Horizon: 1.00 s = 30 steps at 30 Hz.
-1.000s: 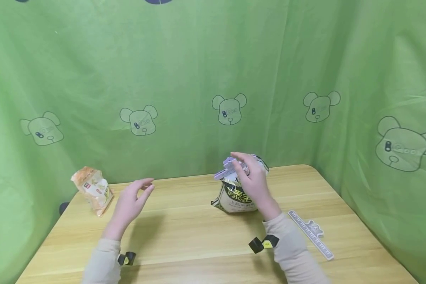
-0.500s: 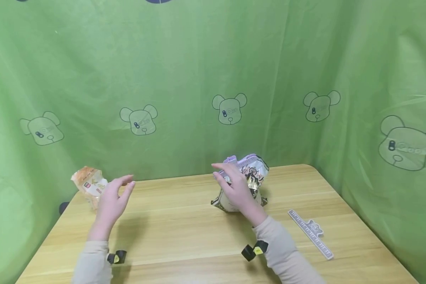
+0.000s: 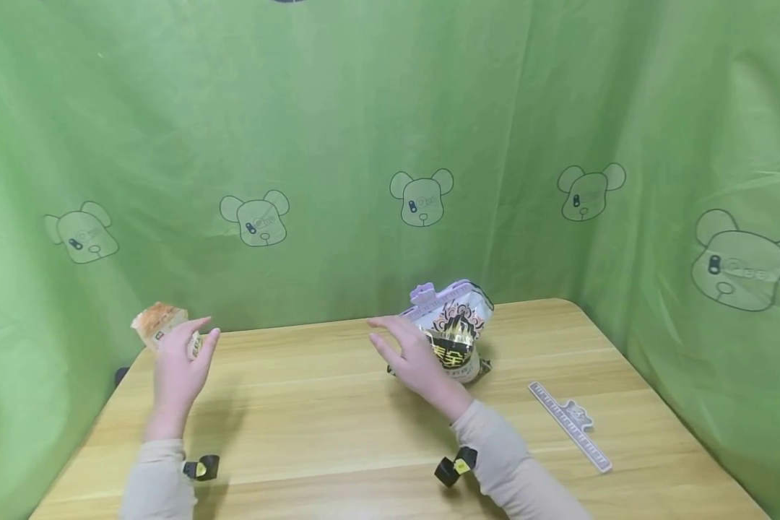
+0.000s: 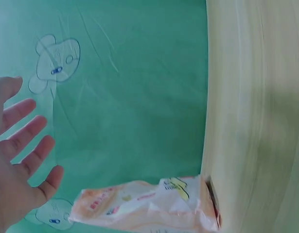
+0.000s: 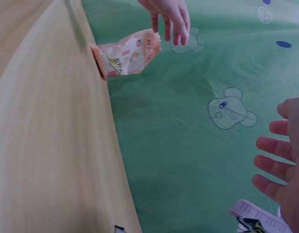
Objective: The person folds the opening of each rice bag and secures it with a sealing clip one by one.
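In the head view my left hand (image 3: 180, 368) hovers in front of the orange-and-white food bag (image 3: 159, 321), partly covering it. The left wrist view shows a gap between the relaxed fingers and that bag (image 4: 144, 204), which stands upright on the table. My right hand (image 3: 416, 361) is raised, empty, at the left front of a black-and-white printed bag (image 3: 458, 328). Across that bag's top sits a purple sealing clip (image 3: 455, 290). The right wrist view has my right hand (image 5: 285, 155) with fingers loosely spread, holding nothing.
A second, pale grey-purple sealing clip (image 3: 570, 426) lies flat on the right side of the wooden table (image 3: 325, 433). Green curtain (image 3: 338, 144) with bear heads hangs behind and beside the table. A small dark object (image 3: 121, 374) shows at the left table edge.
Both hands have moved left. My left hand has come in front of the orange-and-white bag. My right hand has drawn away from the clipped bag, uncovering its clip and print.
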Motion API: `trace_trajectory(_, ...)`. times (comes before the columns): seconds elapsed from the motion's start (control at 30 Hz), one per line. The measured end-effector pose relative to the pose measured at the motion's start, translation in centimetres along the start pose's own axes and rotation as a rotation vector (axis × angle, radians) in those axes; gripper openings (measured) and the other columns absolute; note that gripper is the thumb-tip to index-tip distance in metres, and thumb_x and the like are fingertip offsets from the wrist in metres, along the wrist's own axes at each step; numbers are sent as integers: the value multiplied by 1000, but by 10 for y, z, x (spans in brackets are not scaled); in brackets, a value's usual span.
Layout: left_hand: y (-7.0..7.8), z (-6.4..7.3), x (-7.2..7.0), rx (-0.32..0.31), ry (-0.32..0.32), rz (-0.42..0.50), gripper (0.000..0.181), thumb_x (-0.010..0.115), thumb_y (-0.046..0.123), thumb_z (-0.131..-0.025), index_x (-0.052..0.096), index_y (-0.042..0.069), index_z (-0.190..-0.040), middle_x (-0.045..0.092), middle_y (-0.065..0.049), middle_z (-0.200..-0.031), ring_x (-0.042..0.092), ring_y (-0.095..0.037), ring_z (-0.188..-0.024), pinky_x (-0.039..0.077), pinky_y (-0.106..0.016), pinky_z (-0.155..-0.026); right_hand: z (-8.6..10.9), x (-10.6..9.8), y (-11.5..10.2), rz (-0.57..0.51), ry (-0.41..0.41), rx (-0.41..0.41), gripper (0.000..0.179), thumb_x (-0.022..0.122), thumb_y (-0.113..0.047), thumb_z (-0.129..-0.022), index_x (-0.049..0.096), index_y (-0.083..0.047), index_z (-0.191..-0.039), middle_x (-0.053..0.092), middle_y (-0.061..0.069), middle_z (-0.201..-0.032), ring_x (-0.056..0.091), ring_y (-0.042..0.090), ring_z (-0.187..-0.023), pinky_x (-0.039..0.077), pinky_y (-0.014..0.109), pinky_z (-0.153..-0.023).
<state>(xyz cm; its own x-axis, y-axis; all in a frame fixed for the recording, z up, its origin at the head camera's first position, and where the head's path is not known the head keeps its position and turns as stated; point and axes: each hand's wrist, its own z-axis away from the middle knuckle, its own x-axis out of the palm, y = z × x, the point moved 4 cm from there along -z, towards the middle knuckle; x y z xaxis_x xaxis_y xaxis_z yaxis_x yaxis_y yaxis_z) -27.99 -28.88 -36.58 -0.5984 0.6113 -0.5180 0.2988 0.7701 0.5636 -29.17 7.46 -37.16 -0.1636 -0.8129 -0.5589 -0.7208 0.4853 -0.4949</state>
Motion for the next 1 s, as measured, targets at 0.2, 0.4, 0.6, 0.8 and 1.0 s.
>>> trace_trajectory(0.2, -12, -1, -10, -17, 133, 22, 29, 69, 10, -88, 65, -5, -113, 61, -29, -121, 51, -46, -116, 35, -60, -103, 2, 9, -1, -6, -62, 49, 33, 56, -25, -98, 61, -8, -126, 64, 11, -128, 57, 27, -123, 43, 47, -110)
trace_trajectory(0.4, -28, 0, -17, -113, 215, 36, 31, 69, 9, -88, 64, -4, -116, 60, -27, -122, 49, -43, -112, 34, -56, -98, 4, 17, -3, -2, -116, 66, 34, 54, -27, -99, 61, -8, -127, 64, 9, -129, 57, 27, -124, 37, 51, -114)
trace_trajectory(0.6, -46, 6, -20, -232, 257, 52, 33, 69, 10, -89, 64, 0, -120, 56, -24, -123, 46, -37, -114, 31, -55, -104, 9, 26, -3, 22, -158, 70, 35, 53, -30, -100, 60, -11, -128, 64, 9, -130, 58, 25, -123, 45, 44, -109)
trace_trajectory(0.8, -56, 11, -23, -348, 264, 52, 37, 67, 13, -91, 60, 2, -126, 50, -20, -127, 44, -26, -112, 35, -47, -102, 13, 36, -6, 42, -208, 83, 36, 53, -32, -99, 60, -14, -129, 63, 8, -132, 56, 24, -125, 45, 44, -109)
trace_trajectory(1.0, -70, 13, -22, -460, 226, 54, 47, 65, 21, -93, 52, 6, -136, 46, -13, -131, 44, -15, -111, 39, -28, -92, 17, 45, -8, 20, -256, 67, 36, 53, -31, -99, 59, -12, -130, 62, 10, -132, 55, 27, -125, 45, 46, -108)
